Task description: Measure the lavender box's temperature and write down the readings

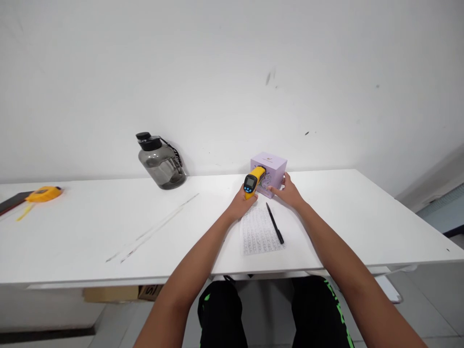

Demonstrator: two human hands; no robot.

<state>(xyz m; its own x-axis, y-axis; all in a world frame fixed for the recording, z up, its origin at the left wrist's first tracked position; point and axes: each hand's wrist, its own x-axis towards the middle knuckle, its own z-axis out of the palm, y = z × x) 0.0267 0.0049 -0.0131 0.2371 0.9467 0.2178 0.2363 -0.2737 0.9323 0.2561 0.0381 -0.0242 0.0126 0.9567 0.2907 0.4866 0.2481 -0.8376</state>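
Observation:
My left hand (241, 204) is wrapped round the handle of a yellow and black infrared thermometer (254, 181), its small screen facing me. The thermometer's front end is at the printed face of a lilac box (268, 159); whether they touch I cannot tell. With thumb in front and fingers at the right side, my right hand (289, 192) grips that box, which stands on the table near the wall. Below the hands lie a sheet of paper covered in writing (259, 237) and a black pen (274, 223) across its right part.
A grey, see-through water bottle (163, 166) with a black lid stands against the wall. At the far left are a yellow tape measure (45, 194) and a dark flat object (13, 202). The white table (380, 217) has scuff lines left of centre. Below it sits a cardboard box (112, 294).

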